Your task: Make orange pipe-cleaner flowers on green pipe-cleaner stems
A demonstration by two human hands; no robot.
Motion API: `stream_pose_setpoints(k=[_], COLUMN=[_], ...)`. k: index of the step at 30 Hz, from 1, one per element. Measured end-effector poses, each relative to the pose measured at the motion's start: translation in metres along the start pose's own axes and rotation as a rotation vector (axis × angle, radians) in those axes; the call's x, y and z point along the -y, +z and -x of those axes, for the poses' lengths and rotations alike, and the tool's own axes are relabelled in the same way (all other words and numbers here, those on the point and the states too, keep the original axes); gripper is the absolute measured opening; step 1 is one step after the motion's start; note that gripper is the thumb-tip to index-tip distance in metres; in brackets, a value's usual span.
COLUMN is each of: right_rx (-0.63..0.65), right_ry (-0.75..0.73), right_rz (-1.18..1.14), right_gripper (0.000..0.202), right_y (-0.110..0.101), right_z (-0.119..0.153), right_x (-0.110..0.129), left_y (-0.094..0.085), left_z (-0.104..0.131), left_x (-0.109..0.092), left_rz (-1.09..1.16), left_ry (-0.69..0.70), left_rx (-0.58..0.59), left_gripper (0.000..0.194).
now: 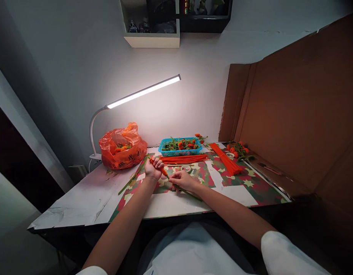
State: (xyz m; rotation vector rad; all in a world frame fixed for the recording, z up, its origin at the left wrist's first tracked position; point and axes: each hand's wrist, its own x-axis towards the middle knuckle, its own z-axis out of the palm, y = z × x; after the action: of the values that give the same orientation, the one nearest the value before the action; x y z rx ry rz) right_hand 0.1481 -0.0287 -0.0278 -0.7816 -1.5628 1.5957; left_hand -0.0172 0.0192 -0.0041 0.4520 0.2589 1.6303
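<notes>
Over the front middle of the table, my left hand (154, 169) is closed around the orange upper part of a handmade-looking flower (164, 172). My right hand (182, 180) pinches its green stem just below the orange part, and the stem runs on to the lower right under my wrist. The flower's head is mostly hidden by my left fingers. Just behind my right hand lies a roll of tape (186, 168). Orange pipe cleaners (182, 159) are laid out behind both hands, and green stems (132, 178) lie left of my left hand.
A blue basket (180, 152) of orange flowers stands at the back, beside an orange plastic bag (121, 152). To the right lie another pipe-cleaner bundle (226, 159) and more flowers (238, 150). A lit lamp (143, 91) overhangs the table; cardboard (293, 107) walls the right side.
</notes>
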Motion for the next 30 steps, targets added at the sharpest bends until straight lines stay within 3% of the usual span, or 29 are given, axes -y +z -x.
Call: stream_pose_setpoints(k=[10,20,25,30], right_rx=[-0.037,-0.077,-0.244,-0.379], right_ry=[0.002,-0.113,-0.183,-0.233], right_rz=[-0.05,-0.184,-0.161,-0.12], right_gripper=[0.032,0.035,0.036,0.042], right_y=[-0.002,-0.021,-0.028,-0.034], right_z=[-0.005,0.017,0.014,0.003], right_x=[0.002,0.035,0.034,0.029], left_y=[0.004,0.0,-0.003,-0.001], left_z=[0.002,-0.011,-0.009,-0.006], left_x=[0.016,0.007,0.01,0.015], left_rz=[-0.076,-0.24,-0.381,-0.545], left_ry=[-0.028,0.069,0.113,0.103], left_rx=[-0.03,-0.172,-0.188,-0.091], left_gripper=[0.027,0.032,0.031,0.03])
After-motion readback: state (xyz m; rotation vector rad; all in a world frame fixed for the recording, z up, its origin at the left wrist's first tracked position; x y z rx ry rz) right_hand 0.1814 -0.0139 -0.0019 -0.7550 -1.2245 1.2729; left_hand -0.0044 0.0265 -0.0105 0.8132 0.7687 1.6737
